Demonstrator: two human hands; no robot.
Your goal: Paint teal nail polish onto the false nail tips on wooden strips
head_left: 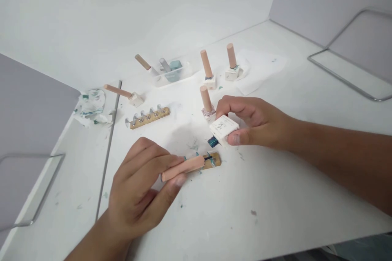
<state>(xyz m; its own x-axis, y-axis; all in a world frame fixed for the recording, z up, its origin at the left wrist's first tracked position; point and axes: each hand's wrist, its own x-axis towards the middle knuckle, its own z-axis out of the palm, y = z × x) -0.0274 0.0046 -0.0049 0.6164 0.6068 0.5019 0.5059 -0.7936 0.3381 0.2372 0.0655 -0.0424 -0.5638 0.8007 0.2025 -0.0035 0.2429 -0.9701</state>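
Note:
My left hand (147,187) is closed on the long peach cap of a nail polish brush (183,168), between thumb and fingers. Its dark brush end points right, over a wooden nail-tip stand (217,160) that bears teal-marked clear tips and is partly hidden by the cap. In my right hand (251,120) a square white nail polish bottle (225,127) is held tilted. Its uncapped neck, coated in dark teal, points down and left, close above the stand. Just behind the bottle stands a capped nail polish bottle (206,100).
A second wooden stand (150,118) carries several clear nail tips. Capped bottles (206,65) (232,63) stand behind, and another bottle (134,98) lies tipped at left. A clear tray (174,77), paint-stained tissue (92,108), white paper (260,69) and metal frames (339,77) surround the work.

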